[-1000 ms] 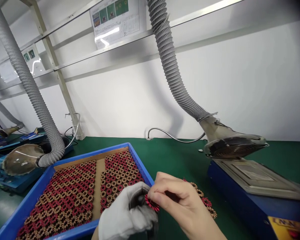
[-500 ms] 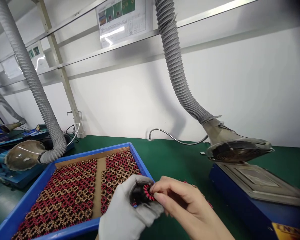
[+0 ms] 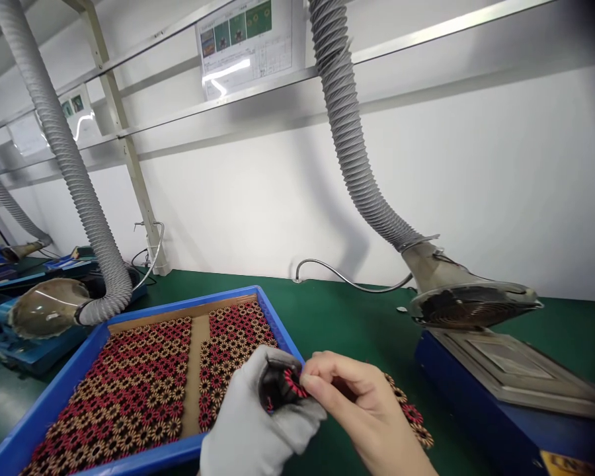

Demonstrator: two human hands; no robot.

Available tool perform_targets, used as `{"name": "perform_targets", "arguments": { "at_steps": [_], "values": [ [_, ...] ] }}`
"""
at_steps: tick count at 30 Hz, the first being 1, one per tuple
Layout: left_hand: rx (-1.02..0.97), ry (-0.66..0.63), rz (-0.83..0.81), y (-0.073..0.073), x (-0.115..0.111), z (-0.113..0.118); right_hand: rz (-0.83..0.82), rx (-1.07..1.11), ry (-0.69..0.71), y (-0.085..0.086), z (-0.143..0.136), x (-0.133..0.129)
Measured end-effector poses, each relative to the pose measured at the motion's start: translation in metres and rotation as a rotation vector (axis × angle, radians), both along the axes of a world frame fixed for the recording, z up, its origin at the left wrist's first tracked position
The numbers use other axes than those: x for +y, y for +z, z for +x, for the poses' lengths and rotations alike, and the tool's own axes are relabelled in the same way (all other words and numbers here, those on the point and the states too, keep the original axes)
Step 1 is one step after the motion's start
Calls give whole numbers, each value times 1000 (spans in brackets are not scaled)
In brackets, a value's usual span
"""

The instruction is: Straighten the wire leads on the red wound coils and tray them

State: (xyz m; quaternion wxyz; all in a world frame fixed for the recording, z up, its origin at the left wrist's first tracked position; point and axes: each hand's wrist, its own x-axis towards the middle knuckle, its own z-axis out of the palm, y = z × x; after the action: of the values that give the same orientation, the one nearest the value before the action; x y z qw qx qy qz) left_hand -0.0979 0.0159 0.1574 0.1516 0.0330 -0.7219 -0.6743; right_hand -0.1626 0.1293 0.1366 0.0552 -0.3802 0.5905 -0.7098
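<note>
My left hand (image 3: 262,423), in a pale grey glove, curls around a small ring wound with red wire (image 3: 293,383). Thumb and index finger of my bare right hand (image 3: 357,403) pinch at the right edge of that same ring. Dark glove material and shadow surround the ring, so its left part is hard to make out. Behind and left of my hands, a blue tray (image 3: 277,324) holds rows of red and tan wound rings (image 3: 143,383). More such rings (image 3: 416,423) lie on the green table, partly behind my right hand.
On the right, a blue machine with a metal plate (image 3: 510,363) sits below an extraction hood (image 3: 476,301) on a ribbed hose (image 3: 342,119). Another hood (image 3: 49,307) hangs at the left over teal equipment. A thin metal tube (image 3: 347,277) runs along the wall's foot.
My right hand has shifted slightly left and its fingers are more curled at the ring. More of the loose rings show to its right. The view has tilted slightly.
</note>
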Motion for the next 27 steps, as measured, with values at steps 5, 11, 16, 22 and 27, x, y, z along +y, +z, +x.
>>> {"name": "perform_targets", "arguments": {
  "at_steps": [5,11,16,22,27],
  "values": [
    [0,-198,112,-2,-11,5,-48,-50,-64,-5,4,-1],
    [54,-181,163,-19,-16,0,-83,-97,-18,-5,2,-3],
    [61,-165,151,-14,-12,0,-95,-130,15,-6,0,-3],
    [44,-146,171,-10,-13,2,-107,-165,27,-5,1,-3],
    [64,-186,292,-18,-15,6,-136,-253,-74,5,13,-4]
  ]
}}
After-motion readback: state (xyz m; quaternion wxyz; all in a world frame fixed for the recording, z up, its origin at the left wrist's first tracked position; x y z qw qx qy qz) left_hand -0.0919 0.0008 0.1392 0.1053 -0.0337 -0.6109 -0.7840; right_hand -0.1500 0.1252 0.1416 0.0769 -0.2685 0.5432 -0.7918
